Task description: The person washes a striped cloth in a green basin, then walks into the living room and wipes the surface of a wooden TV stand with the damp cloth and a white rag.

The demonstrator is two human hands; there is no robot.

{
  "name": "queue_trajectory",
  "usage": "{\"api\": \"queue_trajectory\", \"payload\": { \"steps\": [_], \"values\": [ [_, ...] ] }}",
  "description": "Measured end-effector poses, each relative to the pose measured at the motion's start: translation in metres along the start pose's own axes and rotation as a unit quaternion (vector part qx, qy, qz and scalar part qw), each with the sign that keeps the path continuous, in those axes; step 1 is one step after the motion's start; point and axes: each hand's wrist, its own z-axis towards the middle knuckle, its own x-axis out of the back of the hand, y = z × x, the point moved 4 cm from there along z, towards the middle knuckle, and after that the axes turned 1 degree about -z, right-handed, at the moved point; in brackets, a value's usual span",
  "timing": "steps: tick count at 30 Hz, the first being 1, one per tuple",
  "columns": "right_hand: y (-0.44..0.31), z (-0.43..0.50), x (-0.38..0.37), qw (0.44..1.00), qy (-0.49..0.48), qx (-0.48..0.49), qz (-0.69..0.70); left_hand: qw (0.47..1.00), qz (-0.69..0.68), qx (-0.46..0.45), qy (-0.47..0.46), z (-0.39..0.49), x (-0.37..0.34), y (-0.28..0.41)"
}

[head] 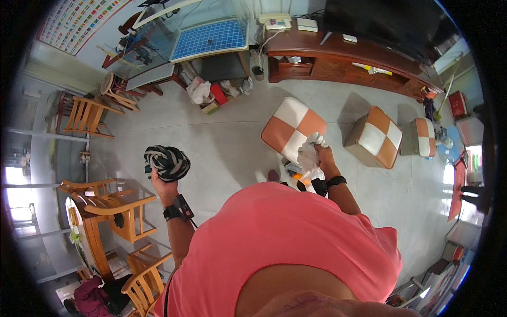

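My left hand (162,184) holds up a bundled cloth (167,163) with black, green-grey and white stripes, out over the floor at the left. At the right, my right hand (325,158) grips the gathered top of a whitish plastic bag (311,158). The bag hangs down beside my body, and something orange and dark shows at its lower part; its contents cannot be made out. Just beyond the bag stands a stool with an orange and white checked top (294,128), partly covered by it. Both wrists wear black bands.
Two more checked stools (378,138) (425,136) stand at the right. A dark red wooden TV cabinet (336,59) and a blue-gridded table (210,39) line the far side, with bags and boxes (210,97) below. Wooden chairs (130,222) and a table crowd the left.
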Motion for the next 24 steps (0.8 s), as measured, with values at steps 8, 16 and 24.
{"api": "queue_trajectory", "payload": {
  "steps": [8,16,24],
  "values": [
    [-0.066,0.035,-0.039,0.996,0.010,0.071,-0.060,0.993,0.097,0.017,0.059,0.069,0.060,0.014],
    [-0.071,0.034,-0.104,0.995,0.055,0.085,-0.001,0.981,-0.102,0.065,0.150,0.191,0.077,0.058],
    [-0.080,-0.001,-0.202,0.997,0.066,0.044,0.003,0.987,-0.087,0.126,0.047,0.340,0.048,0.053]
  ]
}}
